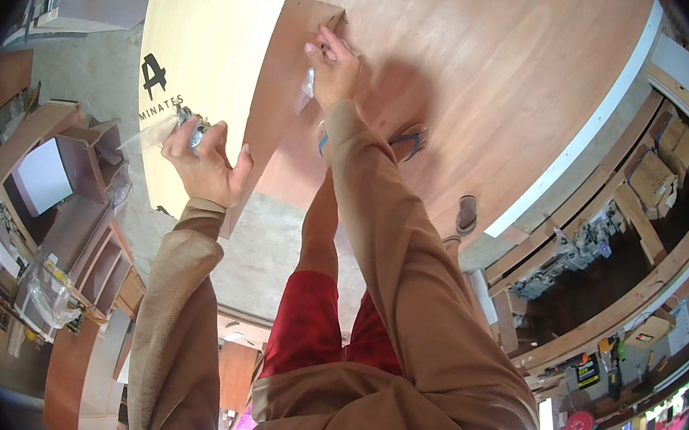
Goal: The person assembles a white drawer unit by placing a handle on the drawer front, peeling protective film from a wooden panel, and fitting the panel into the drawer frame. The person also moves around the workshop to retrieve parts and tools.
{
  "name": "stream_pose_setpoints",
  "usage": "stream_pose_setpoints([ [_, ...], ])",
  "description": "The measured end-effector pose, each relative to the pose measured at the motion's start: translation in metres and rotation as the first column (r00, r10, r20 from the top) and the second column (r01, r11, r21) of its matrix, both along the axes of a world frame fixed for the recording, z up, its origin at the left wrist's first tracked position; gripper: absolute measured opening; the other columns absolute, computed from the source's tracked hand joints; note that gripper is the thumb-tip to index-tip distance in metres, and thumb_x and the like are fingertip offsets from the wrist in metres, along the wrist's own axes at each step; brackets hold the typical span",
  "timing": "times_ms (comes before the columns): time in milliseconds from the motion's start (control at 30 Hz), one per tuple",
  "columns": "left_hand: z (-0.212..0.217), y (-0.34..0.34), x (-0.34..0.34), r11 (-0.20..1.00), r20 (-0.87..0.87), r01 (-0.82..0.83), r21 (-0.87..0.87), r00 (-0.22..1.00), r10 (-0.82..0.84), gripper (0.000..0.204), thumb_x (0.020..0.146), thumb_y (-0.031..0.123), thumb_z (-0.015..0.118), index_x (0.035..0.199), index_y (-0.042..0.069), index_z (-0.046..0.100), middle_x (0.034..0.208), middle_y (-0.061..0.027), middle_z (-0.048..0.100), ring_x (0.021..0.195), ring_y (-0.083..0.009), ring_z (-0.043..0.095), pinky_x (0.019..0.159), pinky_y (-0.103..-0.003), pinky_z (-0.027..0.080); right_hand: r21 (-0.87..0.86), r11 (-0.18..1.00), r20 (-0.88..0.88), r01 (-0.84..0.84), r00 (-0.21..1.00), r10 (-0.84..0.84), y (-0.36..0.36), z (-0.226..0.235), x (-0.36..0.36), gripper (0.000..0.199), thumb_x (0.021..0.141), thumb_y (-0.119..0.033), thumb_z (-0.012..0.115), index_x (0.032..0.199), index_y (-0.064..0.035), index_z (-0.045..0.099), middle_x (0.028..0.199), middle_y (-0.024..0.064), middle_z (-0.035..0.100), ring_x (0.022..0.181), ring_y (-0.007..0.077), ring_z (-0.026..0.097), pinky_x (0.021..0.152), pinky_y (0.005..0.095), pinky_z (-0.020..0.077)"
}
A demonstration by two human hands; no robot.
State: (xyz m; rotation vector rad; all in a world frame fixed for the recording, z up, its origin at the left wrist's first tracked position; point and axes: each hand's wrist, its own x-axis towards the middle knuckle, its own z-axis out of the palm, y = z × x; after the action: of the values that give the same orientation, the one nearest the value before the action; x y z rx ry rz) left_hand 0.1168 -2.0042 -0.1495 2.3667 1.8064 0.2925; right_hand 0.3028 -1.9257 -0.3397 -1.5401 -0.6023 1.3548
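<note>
My left hand point(205, 160) grips a small clear plastic bag point(158, 131) with small metal parts in it, held over a pale wooden board point(203, 44). My right hand point(331, 64) reaches forward with its fingertips pinched at the top corner of a brown strip of plywood point(277, 101) that lies against the pale board. A second scrap of clear plastic point(307, 91) hangs below the right palm. What the right fingertips pinch is too small to tell. Both arms wear tan sleeves.
A large brown plywood sheet point(491, 72) with a white edge point(593, 131) fills the upper right. Sandals point(466, 214) lie on the concrete floor. Wooden boxes and panels point(59, 163) stand at the left. Shelves with tools point(605, 265) run along the right.
</note>
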Motion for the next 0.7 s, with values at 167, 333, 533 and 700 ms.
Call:
stream_pose_setpoints([
  [167, 0.002, -0.001, 0.002, 1.0, 0.008, 0.0, 0.003, 1.0, 0.0, 0.055, 0.087, 0.033, 0.074, 0.13, 0.005, 0.054, 0.141, -0.021, 0.031, 0.123, -0.0378, 0.033, 0.106, -0.054, 0.031, -0.08, 0.979, -0.089, 0.188, 0.977, -0.195, 0.01, -0.003, -0.023, 0.029, 0.087, -0.004, 0.078, 0.116, -0.0014, 0.076, 0.104, 0.0075, 0.076, 0.088, 0.0131, 0.068, 0.081, 0.0286, 0.055],
  [333, 0.002, -0.003, 0.003, 1.0, 0.016, -0.001, -0.008, 1.0, 0.001, 0.054, 0.088, 0.031, 0.073, 0.129, 0.004, 0.053, 0.141, -0.0208, 0.03, 0.123, -0.0372, 0.033, 0.105, -0.054, 0.033, -0.082, 0.956, -0.033, 0.282, 0.958, -0.285, 0.017, -0.008, -0.035, 0.016, 0.091, -0.006, 0.075, 0.106, -0.0003, 0.076, 0.102, 0.0092, 0.076, 0.087, 0.017, 0.069, 0.077, 0.0326, 0.0535],
  [533, 0.0, -0.002, 0.002, 1.0, 0.014, 0.021, -0.016, 1.0, -0.021, 0.053, 0.089, 0.03, 0.073, 0.129, 0.002, 0.053, 0.141, -0.0201, 0.028, 0.123, -0.0359, 0.034, 0.102, -0.05, 0.038, 0.019, 0.976, 0.371, 0.215, 0.905, -0.207, 0.02, 0.008, -0.044, 0.007, 0.097, -0.008, 0.061, 0.1, -0.0029, 0.066, 0.1, 0.0151, 0.065, 0.097, 0.0368, 0.063, 0.087, 0.0483, 0.0462],
  [700, -0.005, -0.005, 0.0, 0.999, 0.071, -0.001, -0.035, 0.997, 0.003, 0.051, 0.088, 0.023, 0.073, 0.129, 0.001, 0.052, 0.14, -0.0189, 0.028, 0.121, -0.0332, 0.037, 0.094, -0.044, 0.046, 0.009, 0.982, 0.435, 0.187, 0.884, -0.172, 0.029, 0.004, -0.04, 0.009, 0.099, -0.009, 0.057, 0.102, -0.0015, 0.06, 0.106, 0.0171, 0.062, 0.104, 0.0384, 0.06, 0.089, 0.0505, 0.0441],
])
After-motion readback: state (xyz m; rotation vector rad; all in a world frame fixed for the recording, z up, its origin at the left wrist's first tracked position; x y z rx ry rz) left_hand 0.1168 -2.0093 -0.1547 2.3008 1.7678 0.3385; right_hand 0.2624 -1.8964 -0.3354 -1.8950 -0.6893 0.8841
